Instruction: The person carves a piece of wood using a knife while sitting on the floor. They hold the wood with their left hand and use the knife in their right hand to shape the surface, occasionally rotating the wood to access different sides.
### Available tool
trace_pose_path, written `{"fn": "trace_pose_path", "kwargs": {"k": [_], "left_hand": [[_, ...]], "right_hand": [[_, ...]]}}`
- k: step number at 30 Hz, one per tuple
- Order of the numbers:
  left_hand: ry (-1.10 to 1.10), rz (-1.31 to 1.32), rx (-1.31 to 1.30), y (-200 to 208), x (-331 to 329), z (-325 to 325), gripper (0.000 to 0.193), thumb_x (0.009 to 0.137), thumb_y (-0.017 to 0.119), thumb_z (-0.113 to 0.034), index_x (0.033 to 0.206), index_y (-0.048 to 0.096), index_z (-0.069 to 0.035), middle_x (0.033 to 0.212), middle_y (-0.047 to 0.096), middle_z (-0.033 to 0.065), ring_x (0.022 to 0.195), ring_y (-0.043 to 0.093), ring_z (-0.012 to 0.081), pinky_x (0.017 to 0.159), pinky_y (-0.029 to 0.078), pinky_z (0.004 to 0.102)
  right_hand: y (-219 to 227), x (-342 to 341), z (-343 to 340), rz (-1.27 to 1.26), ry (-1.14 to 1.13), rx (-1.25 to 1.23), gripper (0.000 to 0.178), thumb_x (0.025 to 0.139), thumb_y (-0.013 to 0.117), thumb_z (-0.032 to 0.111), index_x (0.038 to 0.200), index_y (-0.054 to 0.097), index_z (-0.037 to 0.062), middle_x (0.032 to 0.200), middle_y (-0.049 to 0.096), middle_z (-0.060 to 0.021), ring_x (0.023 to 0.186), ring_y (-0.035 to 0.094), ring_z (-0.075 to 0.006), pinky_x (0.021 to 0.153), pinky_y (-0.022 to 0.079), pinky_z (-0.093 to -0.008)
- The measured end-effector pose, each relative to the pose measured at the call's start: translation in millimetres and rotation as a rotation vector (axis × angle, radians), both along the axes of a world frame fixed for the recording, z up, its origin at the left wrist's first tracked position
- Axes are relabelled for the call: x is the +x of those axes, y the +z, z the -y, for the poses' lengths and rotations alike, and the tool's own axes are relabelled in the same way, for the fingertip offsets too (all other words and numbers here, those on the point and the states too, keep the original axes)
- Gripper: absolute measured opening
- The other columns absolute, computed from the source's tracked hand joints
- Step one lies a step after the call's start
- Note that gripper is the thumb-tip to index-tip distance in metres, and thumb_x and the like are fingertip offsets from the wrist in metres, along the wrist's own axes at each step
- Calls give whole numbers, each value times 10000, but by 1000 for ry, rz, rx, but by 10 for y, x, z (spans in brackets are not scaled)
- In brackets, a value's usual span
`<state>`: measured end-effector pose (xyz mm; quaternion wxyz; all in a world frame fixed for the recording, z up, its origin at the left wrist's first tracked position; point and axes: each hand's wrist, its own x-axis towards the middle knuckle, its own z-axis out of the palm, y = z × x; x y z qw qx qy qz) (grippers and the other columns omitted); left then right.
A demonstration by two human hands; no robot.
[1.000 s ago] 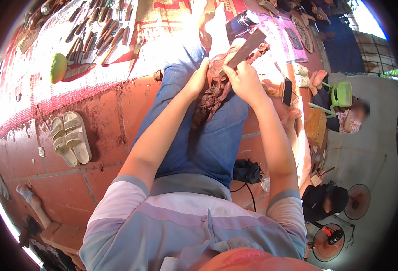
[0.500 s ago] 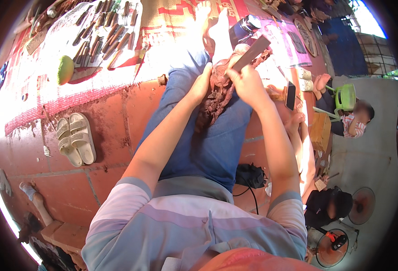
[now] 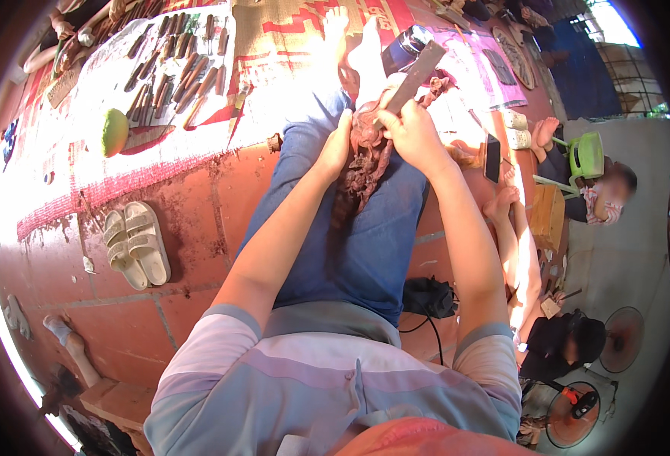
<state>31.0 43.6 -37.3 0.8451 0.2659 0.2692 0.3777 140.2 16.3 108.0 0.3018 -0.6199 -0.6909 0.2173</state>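
A reddish-brown wood carving (image 3: 365,169) with knotted, openwork shapes rests across my lap, between my jeans-clad thighs. My left hand (image 3: 336,144) is wrapped against its left side, the thumb up along the rounded upper part. In my right hand (image 3: 415,137) is a flat dark bar (image 3: 417,76), gripped near its lower end and slanting up to the right over the carving. The bar's lower end is at the rounded part of the carving; whether it touches is hard to see. My fingertips under the bar are hidden.
Several wood-handled carving tools (image 3: 187,72) lie on a white sheet at far left, near a green-yellow fruit (image 3: 113,132). Sandals (image 3: 137,245) are on the tiled floor. A dark cylindrical container (image 3: 407,47) stands beyond the carving; a phone (image 3: 491,158) and other people's legs are at right.
My right hand and the bar have shifted slightly left and away over the carving. My left hand stays on the carving's side. The whole view has tilted a little.
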Motion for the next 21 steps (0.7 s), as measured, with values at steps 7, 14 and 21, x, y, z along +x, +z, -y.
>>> {"fn": "trace_pose_path", "kwargs": {"k": [7, 14, 21], "left_hand": [[22, 50, -37, 40, -9, 27, 659, 969, 306, -526, 1293, 477, 22, 1245, 548, 116, 1134, 506, 171, 987, 369, 287], [56, -7, 18, 92, -25, 71, 638, 976, 302, -511, 1299, 471, 13, 1260, 540, 103, 1138, 505, 171, 988, 370, 290], [36, -8, -12, 100, -4, 62, 661, 969, 295, -529, 1316, 456, 9, 1278, 528, 114, 1161, 491, 177, 997, 361, 291]], "right_hand": [[88, 19, 82, 164, 112, -11, 236, 876, 587, 164, 962, 546, -52, 818, 632, -224, 787, 630, -359, 683, 486, -406], [64, 75, 97, 0, 166, -24, 145, 889, 582, 92, 969, 508, -4, 844, 594, -104, 761, 594, -185, 675, 484, -315], [21, 100, 75, -380, -68, -161, 169, 882, 587, 112, 989, 536, -8, 901, 628, -146, 849, 660, -251, 735, 503, -350]]}}
